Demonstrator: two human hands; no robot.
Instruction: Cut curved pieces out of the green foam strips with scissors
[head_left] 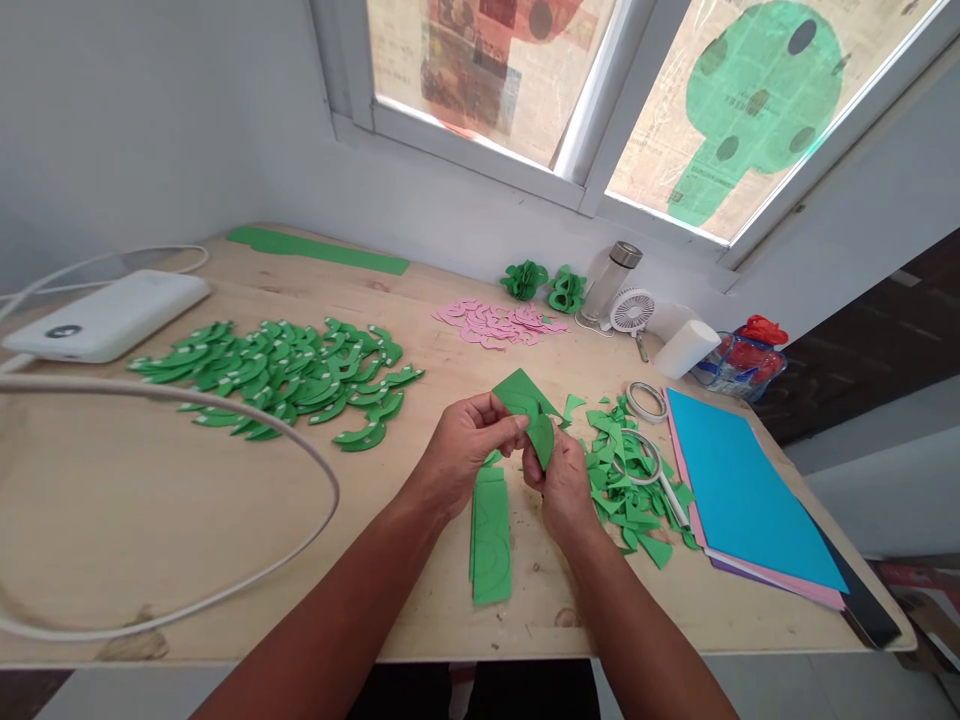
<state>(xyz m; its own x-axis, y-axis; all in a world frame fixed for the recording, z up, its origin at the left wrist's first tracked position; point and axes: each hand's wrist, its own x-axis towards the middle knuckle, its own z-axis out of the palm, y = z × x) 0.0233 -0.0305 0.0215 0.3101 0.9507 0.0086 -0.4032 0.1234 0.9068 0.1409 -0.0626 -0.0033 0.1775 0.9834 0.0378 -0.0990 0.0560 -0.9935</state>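
Note:
Between both hands is a piece of green paper (541, 438) with a curved, cut edge, held above the middle of the table. My left hand (469, 440) pinches it from the left between thumb and fingers. From the lower right, my right hand (559, 482) is closed on the same paper; its fingertips are partly hidden. Just behind the hands lies a green paper square (517, 385). Below them rests a stack of green paper strips (492, 545) with faint curved outlines.
Green curved cutouts (277, 375) with white tabs are heaped left, beside a white power bank (112, 315) and its looping cable (330, 470). Right are green scraps (630, 490), a magnifying glass (652, 465), tape (646, 401) and coloured sheets (750, 490). Pink cutouts (499, 323) lie behind.

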